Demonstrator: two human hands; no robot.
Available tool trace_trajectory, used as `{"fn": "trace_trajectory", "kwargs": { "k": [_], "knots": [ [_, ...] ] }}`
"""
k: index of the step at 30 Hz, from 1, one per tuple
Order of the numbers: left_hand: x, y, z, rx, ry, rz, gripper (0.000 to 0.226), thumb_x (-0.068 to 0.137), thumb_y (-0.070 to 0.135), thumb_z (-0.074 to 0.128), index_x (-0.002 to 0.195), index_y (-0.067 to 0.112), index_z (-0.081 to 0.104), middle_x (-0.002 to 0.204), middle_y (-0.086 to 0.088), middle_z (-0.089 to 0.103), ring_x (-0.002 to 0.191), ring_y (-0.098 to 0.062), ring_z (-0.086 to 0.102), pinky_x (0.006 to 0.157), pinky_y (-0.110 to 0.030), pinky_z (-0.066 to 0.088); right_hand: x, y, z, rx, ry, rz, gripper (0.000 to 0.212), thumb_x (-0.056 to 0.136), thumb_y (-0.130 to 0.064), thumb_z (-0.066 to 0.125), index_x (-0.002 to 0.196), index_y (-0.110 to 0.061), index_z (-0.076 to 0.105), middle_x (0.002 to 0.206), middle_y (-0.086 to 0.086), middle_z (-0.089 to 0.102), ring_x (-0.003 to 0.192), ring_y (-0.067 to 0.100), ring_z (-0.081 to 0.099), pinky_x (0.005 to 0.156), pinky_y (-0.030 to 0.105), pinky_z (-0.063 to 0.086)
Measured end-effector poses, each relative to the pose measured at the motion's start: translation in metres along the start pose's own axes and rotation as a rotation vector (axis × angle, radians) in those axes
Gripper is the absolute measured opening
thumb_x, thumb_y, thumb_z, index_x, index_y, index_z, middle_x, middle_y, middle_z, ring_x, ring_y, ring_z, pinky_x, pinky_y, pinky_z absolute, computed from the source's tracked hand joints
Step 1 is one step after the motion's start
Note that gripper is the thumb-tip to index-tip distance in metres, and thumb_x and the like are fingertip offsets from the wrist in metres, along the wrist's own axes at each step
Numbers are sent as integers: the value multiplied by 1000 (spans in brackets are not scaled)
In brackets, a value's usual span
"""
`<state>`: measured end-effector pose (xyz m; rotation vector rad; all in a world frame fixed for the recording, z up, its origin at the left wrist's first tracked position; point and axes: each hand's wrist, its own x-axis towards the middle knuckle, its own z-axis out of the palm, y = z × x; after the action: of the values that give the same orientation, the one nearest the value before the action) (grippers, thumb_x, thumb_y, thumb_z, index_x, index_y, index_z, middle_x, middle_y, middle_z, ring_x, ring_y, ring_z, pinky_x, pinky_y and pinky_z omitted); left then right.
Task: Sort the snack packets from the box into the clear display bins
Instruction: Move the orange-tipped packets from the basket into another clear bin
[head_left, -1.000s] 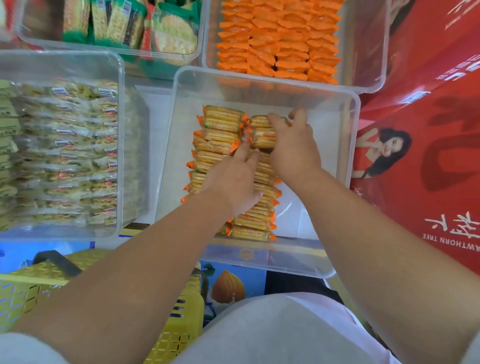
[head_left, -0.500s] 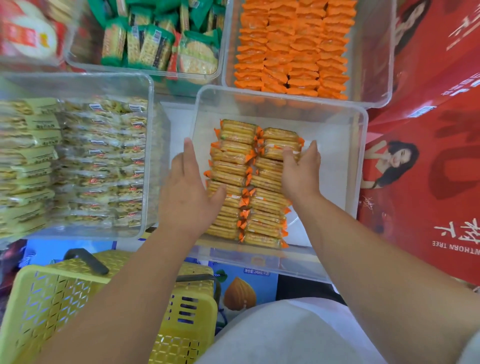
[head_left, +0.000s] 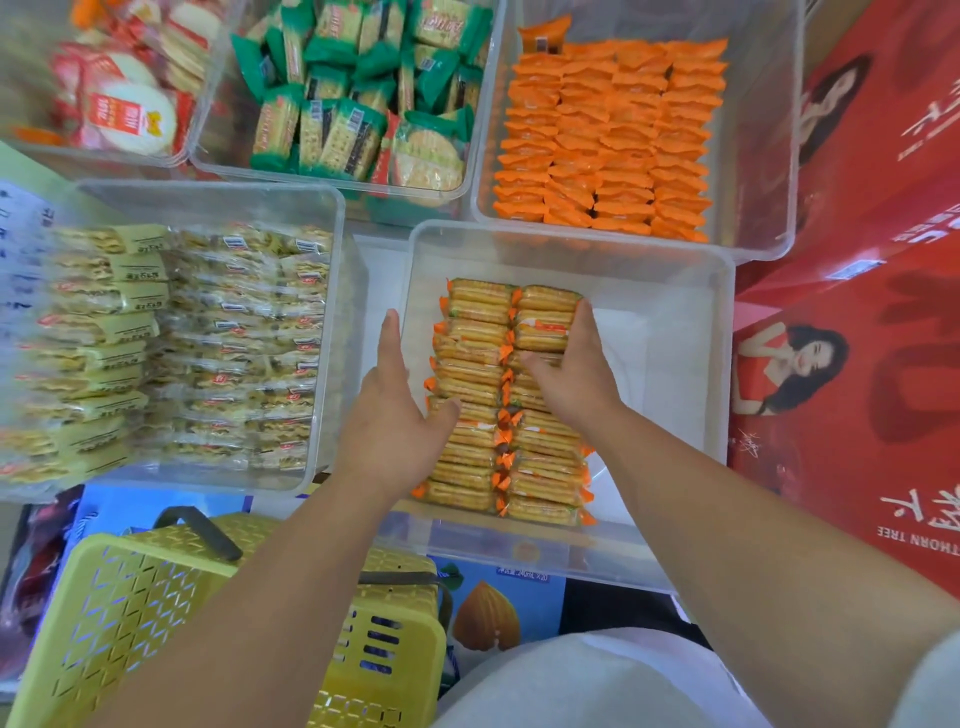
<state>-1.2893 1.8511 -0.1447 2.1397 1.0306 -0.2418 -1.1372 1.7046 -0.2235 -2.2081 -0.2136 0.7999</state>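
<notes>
clear glossy plastic bin (head_left: 675, 551), shiny foil pkts (head_left: 467, 374), perforated matt plastic basket (head_left: 130, 623)

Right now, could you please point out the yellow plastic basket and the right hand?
yellow plastic basket (head_left: 122, 603): head view, perforated side wall.
right hand (head_left: 571, 376): head view, back of hand.

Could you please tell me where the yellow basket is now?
The yellow basket sits lower left in the head view, beneath the left forearm, below the bin of pale yellow packets.
</notes>
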Motion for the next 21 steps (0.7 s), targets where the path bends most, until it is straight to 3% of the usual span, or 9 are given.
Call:
{"fn": "trace_trajectory", "kwargs": {
  "k": [3,5,8,12,17,21],
  "knots": [
    [2,-2,0,-114,8,-49,91,101,31,59,151,62,-10,141,-4,55,99,-22,71,88,-51,58,-5,5,-17,82,-51,4,87,100,-50,54,161,-28,-4,170,-5,7,155,17,13,125,45,20],
    [1,-2,0,-148,27,-77,81,105,22,49,154,60,-3,134,1,59,88,-21,69,80,-48,60,-14,6,-20,169,92,49,80,103,-52,45,162,-25,-3,170,-2,3,156,17,8,126,44,15],
    [0,1,0,-118,47,-76,77,105,13,40,157,54,1,134,1,59,94,-23,66,81,-45,58,-38,4,-10,341,293,283,78,103,-58,37,162,-25,-3,170,0,0,156,20,2,126,44,10],
    [-1,2,-1,-129,41,-68,77,105,9,39,160,49,2,139,-2,57,105,-26,64,90,-51,56,-62,2,15,455,190,412,76,104,-57,34,161,-26,-4,170,-2,8,155,25,12,124,49,17],
    [-2,1,0,-156,29,-59,78,105,12,42,159,51,1,147,-3,52,111,-30,65,95,-55,55,-66,-2,29,540,63,341,70,102,-55,43,161,-34,10,164,-7,28,150,23,29,121,51,28],
    [-1,-1,2,-134,53,-48,78,105,12,43,160,48,2,151,-5,49,122,-28,61,100,-46,51,-66,6,13,487,-2,291,67,95,-53,57,154,-32,30,150,-6,48,139,23,45,115,52,38]
  ]
}}
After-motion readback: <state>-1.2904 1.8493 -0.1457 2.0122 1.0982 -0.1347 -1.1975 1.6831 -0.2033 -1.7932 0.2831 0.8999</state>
